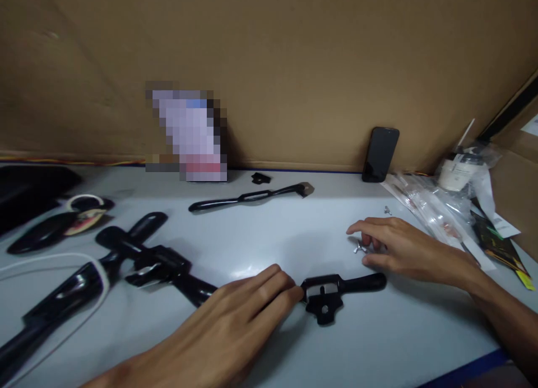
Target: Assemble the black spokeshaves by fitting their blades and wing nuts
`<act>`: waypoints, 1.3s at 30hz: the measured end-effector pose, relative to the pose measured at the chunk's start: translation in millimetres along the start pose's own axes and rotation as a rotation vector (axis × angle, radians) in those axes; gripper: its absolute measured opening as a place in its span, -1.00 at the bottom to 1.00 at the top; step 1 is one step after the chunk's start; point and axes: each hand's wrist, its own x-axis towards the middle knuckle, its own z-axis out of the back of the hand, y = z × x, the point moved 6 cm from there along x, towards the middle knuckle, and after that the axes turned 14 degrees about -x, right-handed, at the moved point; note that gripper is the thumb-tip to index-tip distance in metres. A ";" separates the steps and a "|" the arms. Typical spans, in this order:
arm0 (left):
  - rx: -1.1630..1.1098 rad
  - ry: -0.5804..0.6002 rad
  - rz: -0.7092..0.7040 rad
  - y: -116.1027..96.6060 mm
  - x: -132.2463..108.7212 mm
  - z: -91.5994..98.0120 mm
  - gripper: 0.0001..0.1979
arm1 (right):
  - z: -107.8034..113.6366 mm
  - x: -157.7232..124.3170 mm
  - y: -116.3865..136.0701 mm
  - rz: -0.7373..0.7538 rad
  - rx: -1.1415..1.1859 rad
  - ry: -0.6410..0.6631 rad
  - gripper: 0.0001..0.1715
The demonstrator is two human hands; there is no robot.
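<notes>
Near the front middle of the table lies a black spokeshave-like tool (362, 283) with a silver blade and a black cap plate (324, 308) on it. My left hand (247, 315) is closed around its left handle, which the fingers mostly hide. To the right, my right hand (395, 248) has its thumb and index finger apart around a small silver wing screw (359, 247) lying on the table; no grip on it shows. Another small silver screw (388, 211) lies just beyond that hand.
A black tool body (256, 196) and small black plate (260, 178) lie at the back. Several assembled black tools (155, 264) and a white cable (103, 276) are at left. A phone (380, 154), plastic bags (437, 208) and a cup (456, 174) stand or lie at right.
</notes>
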 end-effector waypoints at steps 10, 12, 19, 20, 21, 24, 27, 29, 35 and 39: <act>-0.032 -0.009 0.014 0.4 2.1 0.5 -0.62 | 13.6 -10.9 39.0 0.135 0.139 -0.384 -0.76; -0.034 -0.002 0.020 1.2 2.3 -0.6 -0.62 | 13.9 -16.3 56.6 0.201 0.254 -0.342 -0.76; -0.044 0.006 0.010 -0.6 4.3 -0.5 -0.58 | -2.9 -21.2 83.1 0.277 0.256 -0.223 -0.75; -0.039 0.007 0.009 -1.0 4.5 -0.1 -0.57 | -5.0 -20.6 82.9 0.278 0.242 -0.224 -0.75; -0.033 0.003 0.006 -1.4 4.6 0.6 -0.56 | -6.4 -20.1 82.8 0.282 0.223 -0.233 -0.74; -0.008 0.001 -0.002 -2.1 3.8 2.0 -0.56 | -6.0 -19.6 84.5 0.315 0.117 -0.329 -0.67; 0.004 0.017 -0.004 -2.1 2.6 1.7 -0.51 | -4.9 -20.1 88.5 0.355 0.005 -0.431 -0.59; 0.004 0.034 -0.003 -1.9 2.1 0.9 -0.46 | -5.6 -20.1 90.6 0.374 -0.024 -0.463 -0.55; 0.014 0.030 0.009 -1.1 2.7 0.3 -0.46 | -8.9 -19.4 95.3 0.387 -0.046 -0.456 -0.58; 0.011 0.010 -0.004 -1.2 3.1 -0.2 -0.51 | -7.6 -21.7 99.2 0.403 -0.069 -0.484 -0.57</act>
